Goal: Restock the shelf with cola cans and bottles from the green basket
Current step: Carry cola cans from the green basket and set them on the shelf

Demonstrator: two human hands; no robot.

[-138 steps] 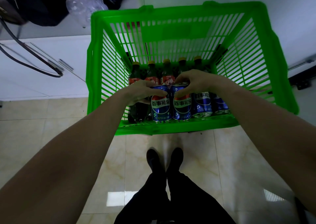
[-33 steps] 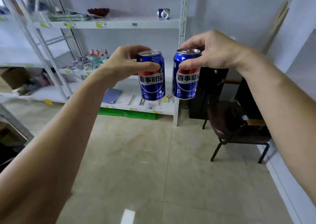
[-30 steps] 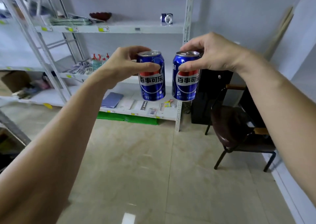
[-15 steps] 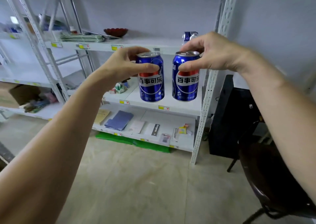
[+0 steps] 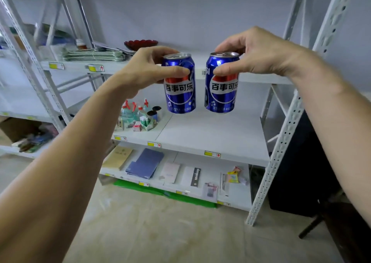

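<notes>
Each hand has a blue cola can pinched near its top rim: the left hand (image 5: 152,70) holds the left can (image 5: 179,84), the right hand (image 5: 251,56) holds the right can (image 5: 222,83), both upright and apart, in the air in front of the white shelf (image 5: 210,136). I'd say lower them together onto the bare right part of the middle board, well back from its front edge, bases flat, labels outward, clear of the spray bottles (image 5: 136,110) at its left end.
</notes>
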